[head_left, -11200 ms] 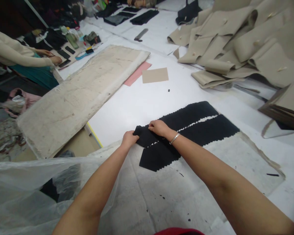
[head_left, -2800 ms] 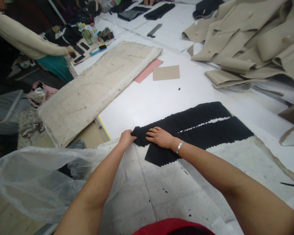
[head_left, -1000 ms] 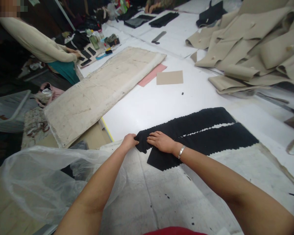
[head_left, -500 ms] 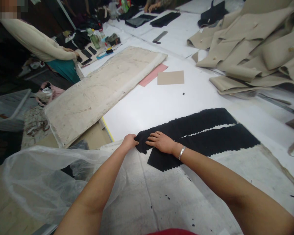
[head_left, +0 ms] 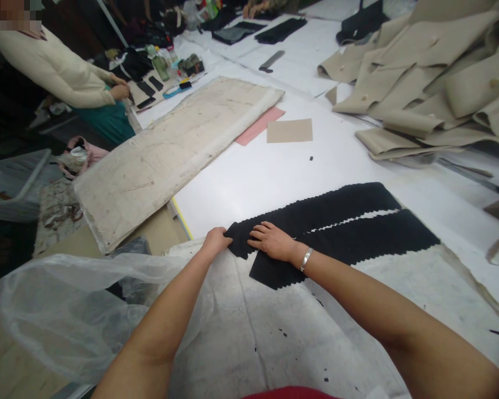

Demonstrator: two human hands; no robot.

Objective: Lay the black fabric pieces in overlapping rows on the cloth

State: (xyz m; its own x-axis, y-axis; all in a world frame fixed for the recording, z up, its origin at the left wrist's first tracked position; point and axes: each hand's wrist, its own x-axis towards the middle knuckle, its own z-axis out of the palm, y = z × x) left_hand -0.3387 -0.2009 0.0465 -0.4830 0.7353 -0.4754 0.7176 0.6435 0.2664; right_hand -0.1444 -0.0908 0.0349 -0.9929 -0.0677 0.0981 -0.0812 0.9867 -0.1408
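Two long strips of black fabric with zigzag edges lie side by side in front of me, a thin jagged gap between them. My left hand (head_left: 217,240) pinches the near left end of the far black fabric strip (head_left: 336,202). Spread flat, my right hand (head_left: 272,240) presses down where the two strips meet, a silver bracelet on its wrist. The near black fabric strip (head_left: 382,241) runs under that hand, and its left end sticks out below it. Beneath the strips is a pale, stained sheet (head_left: 224,332) dotted with small black scraps.
A long dirty beige board (head_left: 178,149) lies at the left, with a pink sheet and a tan card (head_left: 290,131) beside it. Beige fabric pieces (head_left: 436,83) are heaped at the right. Clear plastic (head_left: 75,310) bunches by my left arm. A co-worker (head_left: 66,77) stands far left.
My left hand has shifted slightly left, drawing the end of the far strip out a little. My right hand stays nearly in place. The co-worker's arms have moved.
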